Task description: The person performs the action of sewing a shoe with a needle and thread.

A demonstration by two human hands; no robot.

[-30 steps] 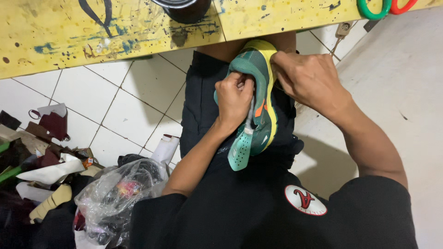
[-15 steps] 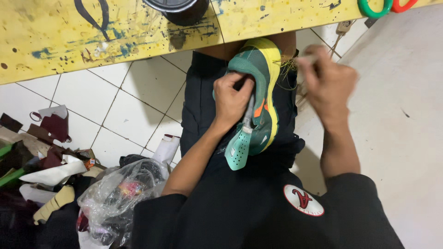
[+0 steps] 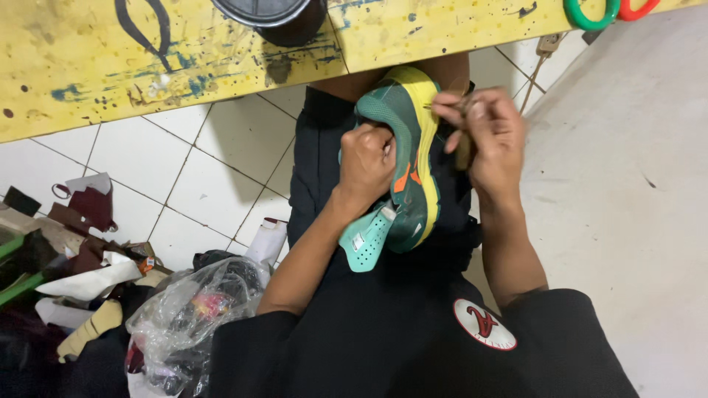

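A green sports shoe (image 3: 404,158) with a yellow sole edge and an orange mark lies on its side on my lap, its mint tongue hanging toward me. My left hand (image 3: 366,163) grips the shoe's upper from the left. My right hand (image 3: 483,136) is at the sole edge near the toe, fingers pinched on a thin needle-like tool and a brown handle; the tool's tip touches the yellow sole.
A paint-stained yellow bench (image 3: 169,51) runs across the top, with a dark round container (image 3: 276,18) and green and red rings (image 3: 594,13) on it. On the white tiled floor at left lie a clear plastic bag (image 3: 195,309) and leather scraps (image 3: 81,243).
My right hand lifted away from the shoe, then came back to the sole edge near the toe. My left hand kept its grip on the shoe.
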